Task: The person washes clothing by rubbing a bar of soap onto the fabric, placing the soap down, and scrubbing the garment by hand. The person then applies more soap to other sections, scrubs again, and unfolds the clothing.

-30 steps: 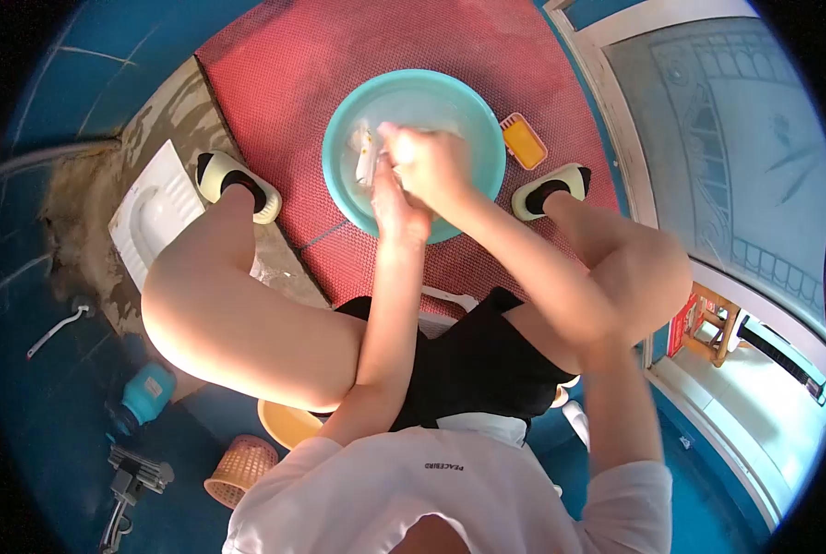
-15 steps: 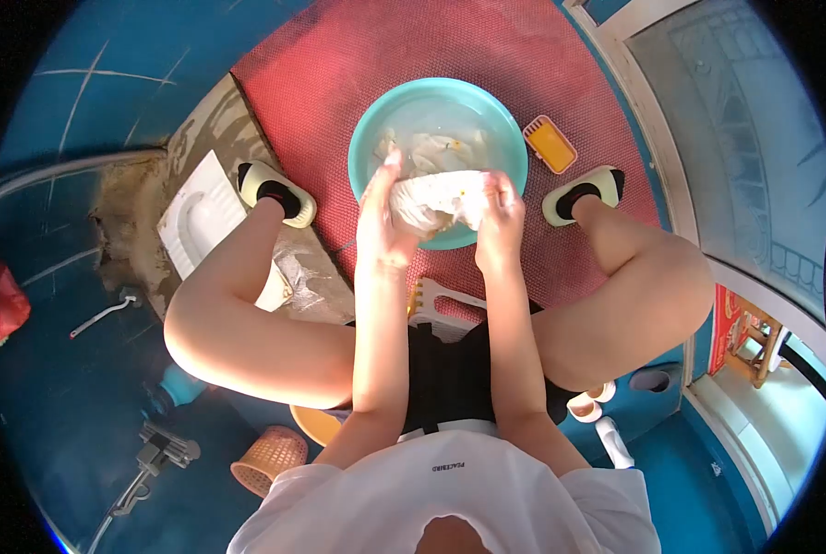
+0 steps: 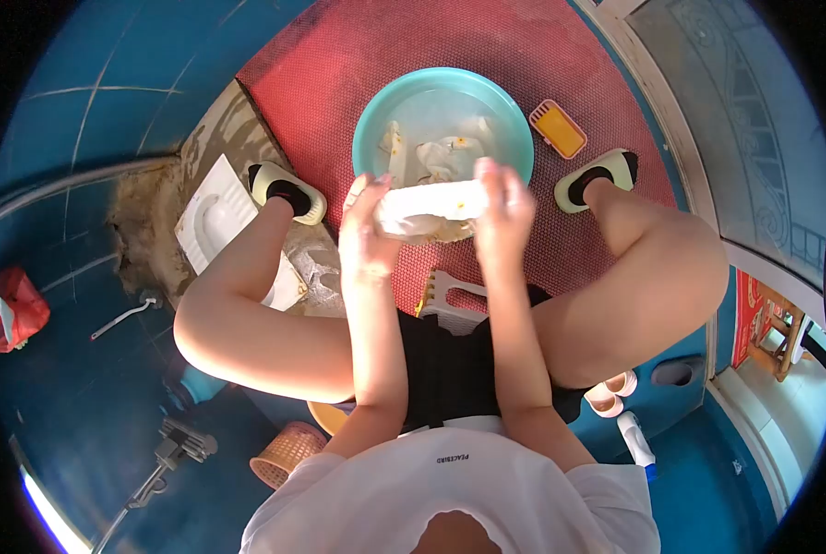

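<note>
A wet white cloth with small yellow marks (image 3: 431, 201) is stretched between my two hands, over the near rim of a turquoise basin (image 3: 369, 120). My left hand (image 3: 367, 231) grips its left end, and my right hand (image 3: 503, 217), slightly blurred, grips the right end. Cloudy water fills the basin, and more whitish cloth (image 3: 450, 155) lies in it. To the right of the basin, a yellow bar (image 3: 559, 129) rests in a pink dish on the red mat.
The red mat (image 3: 311, 83) lies under the basin. A white plastic stool (image 3: 445, 300) is beneath me. A squat toilet (image 3: 215, 217) is at left, a peach basket (image 3: 288, 452) at lower left. Slippers (image 3: 605, 397) and a white bottle (image 3: 634, 439) stand at lower right.
Both hands were low in the basin one second ago. They have since come up and apart with the cloth held between them, and are now slightly farther left and nearer its rim.
</note>
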Demonstrator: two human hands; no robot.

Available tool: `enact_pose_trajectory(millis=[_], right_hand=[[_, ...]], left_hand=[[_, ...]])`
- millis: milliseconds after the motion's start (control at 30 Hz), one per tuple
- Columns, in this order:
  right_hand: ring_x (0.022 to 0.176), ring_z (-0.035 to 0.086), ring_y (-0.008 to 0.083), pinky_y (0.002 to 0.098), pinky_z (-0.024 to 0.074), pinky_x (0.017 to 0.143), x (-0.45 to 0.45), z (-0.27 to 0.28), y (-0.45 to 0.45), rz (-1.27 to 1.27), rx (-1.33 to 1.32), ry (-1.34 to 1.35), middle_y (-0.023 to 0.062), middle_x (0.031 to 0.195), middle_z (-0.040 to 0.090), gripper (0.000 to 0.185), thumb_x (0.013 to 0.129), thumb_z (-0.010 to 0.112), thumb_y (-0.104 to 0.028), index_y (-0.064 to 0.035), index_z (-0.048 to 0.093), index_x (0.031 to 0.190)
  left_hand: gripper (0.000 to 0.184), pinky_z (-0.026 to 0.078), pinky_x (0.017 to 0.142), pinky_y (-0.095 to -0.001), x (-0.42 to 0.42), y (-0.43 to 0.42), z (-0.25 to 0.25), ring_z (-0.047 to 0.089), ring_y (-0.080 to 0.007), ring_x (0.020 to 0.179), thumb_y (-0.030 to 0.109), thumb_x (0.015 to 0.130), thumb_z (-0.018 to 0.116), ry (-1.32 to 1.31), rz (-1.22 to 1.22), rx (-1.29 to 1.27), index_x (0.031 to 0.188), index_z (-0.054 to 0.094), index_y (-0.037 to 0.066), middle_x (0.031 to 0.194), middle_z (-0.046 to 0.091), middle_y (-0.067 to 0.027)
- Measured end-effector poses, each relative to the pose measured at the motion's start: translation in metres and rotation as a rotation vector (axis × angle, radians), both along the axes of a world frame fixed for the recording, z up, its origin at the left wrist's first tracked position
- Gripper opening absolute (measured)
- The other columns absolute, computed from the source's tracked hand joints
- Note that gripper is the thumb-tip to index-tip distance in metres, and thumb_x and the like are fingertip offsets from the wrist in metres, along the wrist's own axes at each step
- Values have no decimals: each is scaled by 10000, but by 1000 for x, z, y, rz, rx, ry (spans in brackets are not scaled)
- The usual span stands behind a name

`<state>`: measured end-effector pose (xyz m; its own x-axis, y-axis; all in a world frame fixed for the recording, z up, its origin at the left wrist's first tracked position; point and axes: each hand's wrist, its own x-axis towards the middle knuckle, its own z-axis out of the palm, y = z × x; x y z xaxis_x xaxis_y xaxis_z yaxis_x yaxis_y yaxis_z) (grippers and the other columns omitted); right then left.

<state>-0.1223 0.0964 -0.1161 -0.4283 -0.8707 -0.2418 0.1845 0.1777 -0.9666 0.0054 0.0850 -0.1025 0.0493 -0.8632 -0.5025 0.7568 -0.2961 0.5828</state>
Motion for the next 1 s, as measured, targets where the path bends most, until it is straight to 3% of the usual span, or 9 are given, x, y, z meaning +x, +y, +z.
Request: enact_pose_trajectory(millis=[367,467,500,667,733,800,900,967,1000], right_hand=[[486,551,208,315,427,479,56,-40,19,48,-159,623,113,534,523,56,713,572,-88,-46,571,677],[482,557,206,307,446,524,64,-8,19,180,-283,676,113,528,526,97,718,567,-103,-46,567,639],[470,550,229,339,431,494,59,-28,0,145,-184,685,104,512,525,131,731,567,-140,-62,557,627],[453,548,237,376,432,454,75,-5,-15,187,-446,745,85,509,530,135,752,553,-203,-130,562,639],[413,530,230,352,426,414,79,3,-19,202,-657,738,74,490,518,117,735,564,-204,-129,548,646],[397,519,219,325,395,366,55,19,-50,344,-657,828,70,457,488,168,737,566,-213,-113,505,616],[430,537,185,294,416,386,46,40,-61,406,-639,767,87,519,530,89,708,578,-155,-81,556,662],[437,546,173,285,432,401,51,45,-45,452,-927,956,71,517,535,84,695,577,-141,-92,547,634],[434,544,166,280,438,403,44,43,-48,560,-1018,894,59,507,532,93,683,577,-136,-105,527,611]], left_hand=[[279,283,393,-180,-26,10,-54,308,-47,443,-15,756,474,-151,7,-101,561,326,118,519,330,55],[203,371,451,-185,-20,11,-57,430,-52,500,16,768,470,-743,8,-303,607,414,127,550,403,37],[203,371,452,-187,-16,11,-64,432,-50,498,22,776,464,-101,-33,18,605,421,125,546,400,38],[188,470,659,-338,49,-13,-131,554,-187,741,180,840,400,-13,-184,-397,893,499,29,838,558,-90],[131,485,673,-285,55,-4,-131,561,-158,796,121,849,415,-1295,-219,-556,900,509,44,917,560,-77],[275,447,779,-392,15,-29,-16,539,-252,856,243,878,350,-35,-115,12,997,460,20,943,544,-118],[128,475,689,-310,17,-46,17,557,-191,787,113,795,515,48,-240,-11,897,513,35,883,558,-82],[235,460,708,-321,34,-56,19,553,-238,770,117,698,576,-1616,-350,-1064,906,506,35,862,552,-102],[333,446,736,-332,37,-55,23,543,-281,796,142,619,591,-1508,-677,-856,925,503,41,887,546,-130]])
